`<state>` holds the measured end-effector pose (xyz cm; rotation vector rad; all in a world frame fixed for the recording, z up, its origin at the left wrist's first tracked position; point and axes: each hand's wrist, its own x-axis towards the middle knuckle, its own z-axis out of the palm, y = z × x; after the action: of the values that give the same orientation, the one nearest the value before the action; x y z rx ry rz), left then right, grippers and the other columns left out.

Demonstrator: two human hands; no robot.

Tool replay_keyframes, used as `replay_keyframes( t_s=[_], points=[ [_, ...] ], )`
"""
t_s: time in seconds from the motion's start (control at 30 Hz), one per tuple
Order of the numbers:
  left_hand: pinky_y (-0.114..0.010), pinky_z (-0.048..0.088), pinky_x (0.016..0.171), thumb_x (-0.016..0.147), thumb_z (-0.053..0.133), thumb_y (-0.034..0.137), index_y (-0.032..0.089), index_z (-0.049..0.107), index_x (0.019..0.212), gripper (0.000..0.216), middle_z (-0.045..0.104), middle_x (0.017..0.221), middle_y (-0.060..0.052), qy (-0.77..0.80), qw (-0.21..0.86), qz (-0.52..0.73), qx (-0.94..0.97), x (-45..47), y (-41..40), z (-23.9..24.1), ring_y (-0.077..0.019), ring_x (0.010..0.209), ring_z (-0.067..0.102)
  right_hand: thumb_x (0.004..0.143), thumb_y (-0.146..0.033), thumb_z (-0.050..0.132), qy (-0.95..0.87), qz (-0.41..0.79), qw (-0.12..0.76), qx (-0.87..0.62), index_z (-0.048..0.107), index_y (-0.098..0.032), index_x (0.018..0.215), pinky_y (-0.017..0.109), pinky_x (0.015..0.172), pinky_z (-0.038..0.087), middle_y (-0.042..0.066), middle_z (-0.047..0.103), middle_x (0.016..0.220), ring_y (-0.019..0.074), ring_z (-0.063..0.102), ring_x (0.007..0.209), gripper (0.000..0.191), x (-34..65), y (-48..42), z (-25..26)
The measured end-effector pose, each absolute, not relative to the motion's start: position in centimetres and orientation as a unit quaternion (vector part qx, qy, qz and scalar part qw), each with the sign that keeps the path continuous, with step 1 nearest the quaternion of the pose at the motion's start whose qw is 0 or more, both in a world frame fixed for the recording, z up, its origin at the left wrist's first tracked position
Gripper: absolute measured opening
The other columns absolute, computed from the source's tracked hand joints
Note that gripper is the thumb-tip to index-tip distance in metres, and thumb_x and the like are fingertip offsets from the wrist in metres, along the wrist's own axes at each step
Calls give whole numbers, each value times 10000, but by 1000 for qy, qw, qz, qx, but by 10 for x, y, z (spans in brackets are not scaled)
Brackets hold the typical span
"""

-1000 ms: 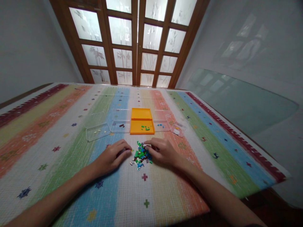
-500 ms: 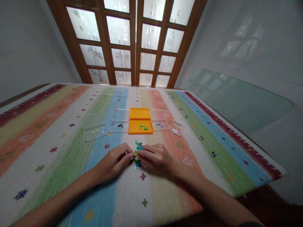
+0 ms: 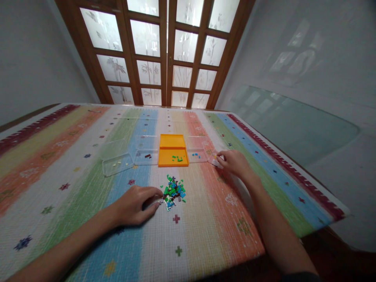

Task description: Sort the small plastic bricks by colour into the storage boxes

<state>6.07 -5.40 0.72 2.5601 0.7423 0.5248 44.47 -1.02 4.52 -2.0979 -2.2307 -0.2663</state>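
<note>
A mixed pile of small toy building bricks (image 3: 174, 191), green, blue, brown and white, lies on the cloth in front of me. My left hand (image 3: 139, 203) rests at the pile's left edge, thumb and forefinger apart, with nothing seen between them. Out to the right, my right hand (image 3: 235, 162) is over a small clear tray (image 3: 212, 161), its fingertips pinched together at the tray. Whatever they hold is hidden. A bit of yellow brick (image 3: 215, 157) shows beside those fingertips.
An open orange case (image 3: 173, 163) holds several green bricks. Clear trays flank it: one with blue bricks (image 3: 196, 155), one with brown bricks (image 3: 148, 156), and a farther-left tray (image 3: 111, 172) with pale pieces. A striped cloth (image 3: 88, 188) covers the table.
My right hand has left the pile and moved right and forward to the small clear tray. My left hand has drawn slightly back, its fingers parting, and more of the pile shows.
</note>
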Motion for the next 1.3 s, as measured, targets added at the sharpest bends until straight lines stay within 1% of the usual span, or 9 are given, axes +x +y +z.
replay_keyframes(
  t_s=[0.13, 0.23, 0.43, 0.57, 0.67, 0.77, 0.9, 1.13, 1.3],
  points=[
    [-263, 454, 580, 946, 490, 227, 188, 670, 1045, 208, 710, 786, -31, 264, 214, 192, 921, 62, -53, 7, -137, 612, 629, 922, -253, 503, -723, -73, -4, -687, 804, -187, 982, 290, 592, 346, 120, 786, 908, 228, 698, 774, 315, 450, -11, 45],
    [-256, 446, 576, 958, 480, 234, 182, 672, 1033, 213, 705, 771, -27, 267, 213, 191, 920, 61, -53, 7, -135, 607, 627, 933, -281, 485, -722, -85, 9, -687, 800, -190, 971, 288, 575, 324, 113, 779, 850, 218, 685, 737, 330, 451, -10, 47],
    [-255, 448, 570, 926, 477, 226, 157, 652, 1110, 263, 694, 743, -22, 275, 208, 182, 921, 59, -52, 5, -140, 585, 619, 906, -290, 491, -758, -91, 124, -634, 776, -176, 949, 279, 578, 303, 96, 755, 781, 185, 628, 653, 311, 431, -13, 39],
    [-265, 487, 640, 942, 448, 208, 164, 674, 1059, 258, 738, 837, -44, 277, 215, 190, 917, 59, -50, 1, -152, 689, 675, 909, -264, 475, -832, -59, 210, -510, 744, -166, 839, 273, 602, 320, 65, 695, 674, 152, 560, 604, 295, 395, -24, 25],
    [-258, 466, 594, 946, 472, 223, 165, 688, 1039, 242, 727, 782, -34, 283, 214, 194, 915, 60, -50, 1, -141, 626, 649, 919, -213, 452, -868, -23, 237, -436, 675, -171, 718, 278, 557, 275, 29, 626, 606, 117, 477, 534, 304, 365, -38, 17],
    [-249, 449, 567, 945, 489, 224, 162, 694, 1048, 238, 722, 760, -29, 278, 213, 203, 914, 62, -52, 2, -129, 587, 626, 932, -204, 453, -879, -12, 243, -409, 610, -184, 674, 298, 533, 227, -5, 564, 561, 99, 387, 482, 303, 344, -50, 12],
    [-240, 457, 572, 950, 502, 222, 160, 705, 1051, 235, 741, 792, -38, 276, 215, 212, 912, 63, -53, 1, -123, 598, 640, 947, -205, 445, -889, -6, 254, -381, 602, -187, 710, 303, 531, 235, -9, 570, 574, 97, 397, 484, 285, 337, -54, 9],
    [-243, 479, 604, 970, 495, 240, 168, 708, 1032, 233, 751, 799, -31, 279, 214, 208, 913, 64, -50, -3, -133, 632, 673, 950, -201, 437, -888, -14, 257, -380, 579, -185, 681, 310, 530, 234, -12, 560, 558, 94, 396, 475, 304, 338, -53, 11],
    [-255, 495, 649, 1015, 428, 268, 173, 679, 1040, 270, 753, 845, -44, 282, 213, 194, 915, 63, -50, -3, -147, 689, 695, 958, -208, 428, -891, -21, 250, -377, 594, -186, 705, 312, 530, 232, -11, 571, 569, 97, 398, 476, 303, 338, -53, 10]
  ],
)
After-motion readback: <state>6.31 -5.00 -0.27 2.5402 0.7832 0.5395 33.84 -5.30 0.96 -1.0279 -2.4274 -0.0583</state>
